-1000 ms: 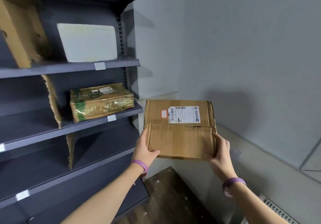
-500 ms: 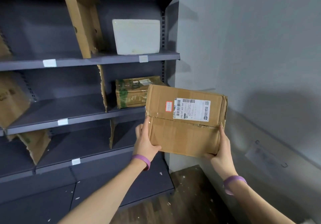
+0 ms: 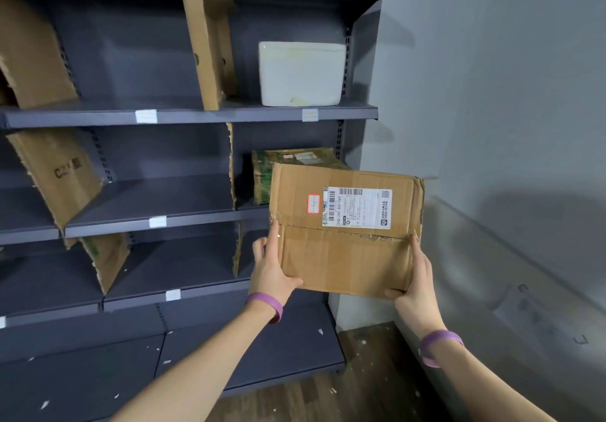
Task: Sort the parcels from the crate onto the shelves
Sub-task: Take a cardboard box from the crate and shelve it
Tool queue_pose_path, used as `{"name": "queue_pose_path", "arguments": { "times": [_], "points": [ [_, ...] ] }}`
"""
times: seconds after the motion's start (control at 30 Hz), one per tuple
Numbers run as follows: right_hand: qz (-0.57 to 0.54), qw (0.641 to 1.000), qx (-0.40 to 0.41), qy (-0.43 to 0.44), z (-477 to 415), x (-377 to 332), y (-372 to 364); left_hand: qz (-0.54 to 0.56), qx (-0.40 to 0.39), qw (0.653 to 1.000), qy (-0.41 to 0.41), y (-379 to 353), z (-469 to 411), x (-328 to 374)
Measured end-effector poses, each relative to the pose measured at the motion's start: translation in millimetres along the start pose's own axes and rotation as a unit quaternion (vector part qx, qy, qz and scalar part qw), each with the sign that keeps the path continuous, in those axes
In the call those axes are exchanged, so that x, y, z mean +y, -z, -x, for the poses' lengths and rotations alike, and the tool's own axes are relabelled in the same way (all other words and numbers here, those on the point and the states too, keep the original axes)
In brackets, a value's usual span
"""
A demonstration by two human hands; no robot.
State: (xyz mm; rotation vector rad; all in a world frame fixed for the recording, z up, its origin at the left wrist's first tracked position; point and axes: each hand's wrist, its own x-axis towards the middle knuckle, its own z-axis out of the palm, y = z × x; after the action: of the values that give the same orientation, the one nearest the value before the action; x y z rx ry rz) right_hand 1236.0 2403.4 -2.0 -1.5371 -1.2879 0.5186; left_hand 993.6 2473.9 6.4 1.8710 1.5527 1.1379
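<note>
A flat brown cardboard parcel with torn tape along its middle seam is held up in the air between both hands, its broad face towards the camera and slightly tilted. The left hand grips the parcel's lower left edge, fingers running up the side and thumb curled across the bottom front. The right hand clasps the lower right corner, thumb tucked under the bottom edge. A white shipping label with barcodes sits on the face above the right hand, and a small red-bordered sticker lies just left of it. Each wrist wears a purple band. Beyond the left hand stands a dark grey metal shelf unit split by torn cardboard dividers. Just behind the held parcel's upper left corner, a green-and-brown taped parcel rests on the middle shelf. Higher up, above both hands, a white foam box sits on the next shelf. Below the right hand lies dark wooden floor.
</note>
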Motion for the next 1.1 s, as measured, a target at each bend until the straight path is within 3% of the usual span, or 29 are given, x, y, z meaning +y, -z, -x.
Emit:
{"name": "queue_pose_path", "arguments": {
  "times": [0.3, 0.57, 0.77, 1.1],
  "points": [
    [-0.030, 0.991, -0.125, 0.032, 8.4, -13.2, -112.0, -0.048, 0.071, 0.990, 0.115, 80.9, 40.3, -73.2],
    [-0.012, 0.981, -0.188, 0.042, 26.3, -48.6, -196.9, -0.004, 0.095, 0.982, 0.166, 151.4, 51.5, -138.9],
    [0.035, 0.977, -0.207, 0.032, 45.1, -75.4, -274.2, 0.007, 0.089, 0.977, 0.194, 203.7, 49.3, -207.0],
    [0.041, 0.969, -0.242, -0.037, 58.1, -87.2, -367.9, -0.050, 0.011, 0.974, 0.220, 265.0, 28.0, -286.0]
  ]
}}
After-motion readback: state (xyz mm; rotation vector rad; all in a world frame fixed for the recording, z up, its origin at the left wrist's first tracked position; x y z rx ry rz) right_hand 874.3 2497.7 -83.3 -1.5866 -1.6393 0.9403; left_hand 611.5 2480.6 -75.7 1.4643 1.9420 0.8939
